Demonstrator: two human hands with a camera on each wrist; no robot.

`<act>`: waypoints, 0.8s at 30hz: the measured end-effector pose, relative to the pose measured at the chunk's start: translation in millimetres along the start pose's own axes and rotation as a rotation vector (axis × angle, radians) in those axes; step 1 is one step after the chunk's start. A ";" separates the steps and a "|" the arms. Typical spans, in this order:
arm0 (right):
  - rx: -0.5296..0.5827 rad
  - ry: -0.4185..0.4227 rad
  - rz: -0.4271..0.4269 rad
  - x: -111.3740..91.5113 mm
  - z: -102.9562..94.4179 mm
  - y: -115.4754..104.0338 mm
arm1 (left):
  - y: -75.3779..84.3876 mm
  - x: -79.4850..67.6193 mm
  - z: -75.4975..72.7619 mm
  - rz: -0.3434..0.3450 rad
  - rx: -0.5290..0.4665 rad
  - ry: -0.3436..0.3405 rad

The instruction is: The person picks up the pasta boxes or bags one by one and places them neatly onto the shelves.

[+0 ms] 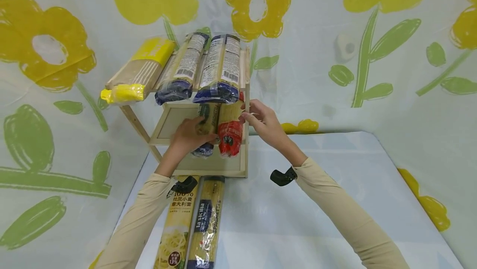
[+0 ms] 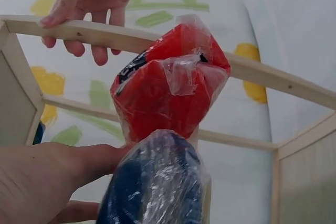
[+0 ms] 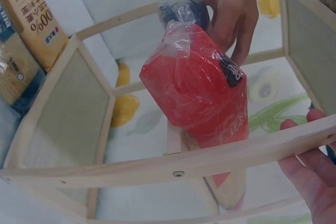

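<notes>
Leftmost, a yellow pack (image 1: 139, 68) lies along the top left edge of the rack (image 1: 175, 122); two navy packs (image 1: 186, 64) continue toward its top right corner. On the table (image 1: 298, 219), before the rack's front edge, lie a noodle pack (image 1: 173, 227) and a Sicilia pack (image 1: 206, 223). The left hand (image 1: 188, 134) has thumb and fingers curled round the blue pack (image 1: 208, 124), one shelf down. Just right, by that shelf's right edge, the red pack (image 1: 230, 132) juts past the front. Rightmost, the right hand (image 1: 264, 124) grips the rack's right rail (image 1: 246, 153), fingers slightly spread, thumb opposite.
</notes>
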State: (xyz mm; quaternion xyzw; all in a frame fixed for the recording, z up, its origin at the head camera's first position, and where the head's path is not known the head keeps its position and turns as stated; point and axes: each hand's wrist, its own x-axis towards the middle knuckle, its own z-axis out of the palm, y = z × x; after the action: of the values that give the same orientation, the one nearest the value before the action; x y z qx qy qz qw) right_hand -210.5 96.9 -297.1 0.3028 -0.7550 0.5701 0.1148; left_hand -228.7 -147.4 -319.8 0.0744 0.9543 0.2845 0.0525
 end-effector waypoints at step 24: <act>0.021 0.007 0.004 -0.2 0.9 0.4 | -24.8 -43.8 -17.4 0.126 -0.098 0.039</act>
State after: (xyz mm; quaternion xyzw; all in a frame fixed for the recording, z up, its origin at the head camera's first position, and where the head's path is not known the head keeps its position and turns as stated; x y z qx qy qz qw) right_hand -210.4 96.2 -297.8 0.3003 -0.7492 0.5793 0.1133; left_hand -190.8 -184.7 -316.4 0.1259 0.9335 0.3351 0.0193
